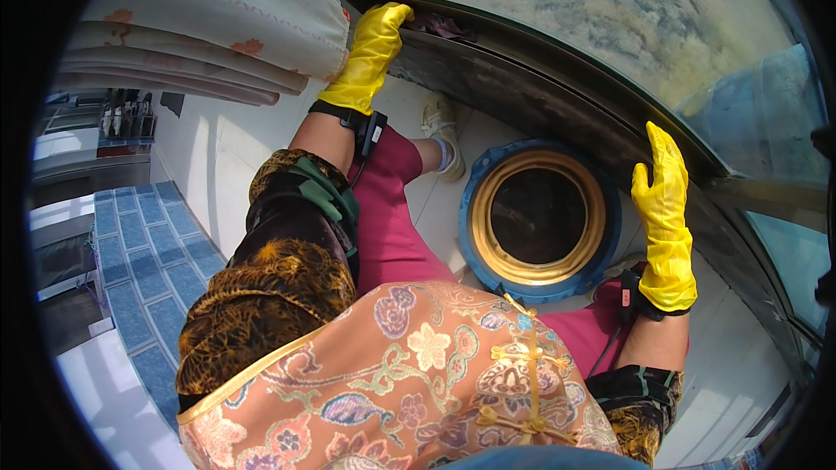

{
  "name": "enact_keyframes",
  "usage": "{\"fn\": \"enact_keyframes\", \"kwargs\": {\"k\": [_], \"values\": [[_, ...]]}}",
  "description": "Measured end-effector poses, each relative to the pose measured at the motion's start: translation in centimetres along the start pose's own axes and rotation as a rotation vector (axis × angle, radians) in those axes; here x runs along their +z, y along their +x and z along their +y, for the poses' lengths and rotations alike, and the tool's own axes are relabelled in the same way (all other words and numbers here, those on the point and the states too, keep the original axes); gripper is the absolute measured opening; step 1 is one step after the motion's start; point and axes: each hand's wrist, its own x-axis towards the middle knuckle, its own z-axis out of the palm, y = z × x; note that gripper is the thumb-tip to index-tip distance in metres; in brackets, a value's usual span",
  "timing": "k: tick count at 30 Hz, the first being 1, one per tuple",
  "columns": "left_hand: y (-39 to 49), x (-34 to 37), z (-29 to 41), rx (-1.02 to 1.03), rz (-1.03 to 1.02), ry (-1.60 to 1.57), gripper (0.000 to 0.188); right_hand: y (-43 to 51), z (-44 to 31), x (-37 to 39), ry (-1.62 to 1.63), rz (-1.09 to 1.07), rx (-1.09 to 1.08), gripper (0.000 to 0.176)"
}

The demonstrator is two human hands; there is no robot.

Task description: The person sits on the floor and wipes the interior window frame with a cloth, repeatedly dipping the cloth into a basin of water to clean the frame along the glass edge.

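Observation:
Both my hands wear yellow rubber gloves. My left hand (379, 46) is at the metal window sill (522, 72), beside the curtain; its fingers are bent over the frame, and whether they grip anything is hidden. A crumpled purplish cloth (444, 26) lies on the sill just right of it. My right hand (663, 189) is raised near the right part of the sill, empty, thumb apart from the fingers, which are held together. Between my legs, on the floor, stands a round blue-rimmed vessel (473, 209) with a gold inner ring and a dark inside.
A pale curtain with orange print (222, 19) hangs at the upper left. Window glass (588, 6) lies beyond the sill. White floor tiles (228, 143) surround my feet, and a blue brick-patterned surface (157, 254) is at the left. A rack (127, 117) holds small items.

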Motion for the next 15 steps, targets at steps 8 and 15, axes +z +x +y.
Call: {"fn": "enact_keyframes", "kwargs": {"k": [8,15], "values": [[-0.5,-0.5,-0.1,-0.087,0.024,0.173,0.022,-2.3,1.1,-2.6,-0.047,-0.056,0.072,0.057],[0.5,1.0,1.6,-0.286,-0.188,0.493,0.031,-3.5,2.2,-3.9,-0.04,-0.046,0.102,0.055]]}}
